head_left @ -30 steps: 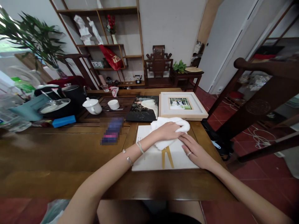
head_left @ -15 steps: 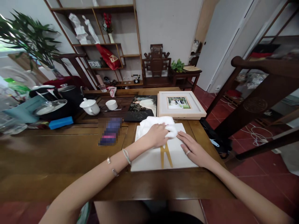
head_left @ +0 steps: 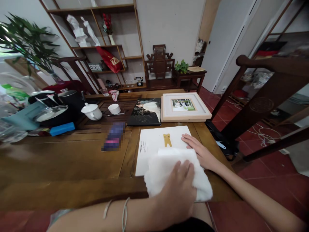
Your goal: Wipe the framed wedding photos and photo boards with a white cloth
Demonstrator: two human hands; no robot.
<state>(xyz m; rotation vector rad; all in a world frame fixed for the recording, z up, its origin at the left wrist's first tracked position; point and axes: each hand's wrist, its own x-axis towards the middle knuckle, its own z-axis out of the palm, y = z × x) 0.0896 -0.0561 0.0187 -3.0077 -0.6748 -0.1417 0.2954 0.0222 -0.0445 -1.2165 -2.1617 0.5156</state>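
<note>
A white rectangular board (head_left: 147, 145) lies on the wooden table, with a small gold leg-like piece (head_left: 167, 140) and some fine print on its face. My left hand (head_left: 180, 190) grips a folded white towel (head_left: 156, 167), which covers the board's near part and hangs over the table's front edge. Flat on the board's right side rests my right hand (head_left: 199, 149), its fingers stretched out and holding nothing. The lower part of the gold piece is hidden under the towel.
Behind the board lie a dark photo panel (head_left: 145, 111) and a pale wooden picture frame (head_left: 166, 112). A white lidded cup (head_left: 92, 111), a small white bowl (head_left: 114, 109) and a blue block (head_left: 62, 129) stand left. A dark chair (head_left: 260, 103) is at the right.
My left hand has drawn the towel from the board's far edge towards me, past its near edge. The gold piece's upper part now shows. My right hand stays on the right side.
</note>
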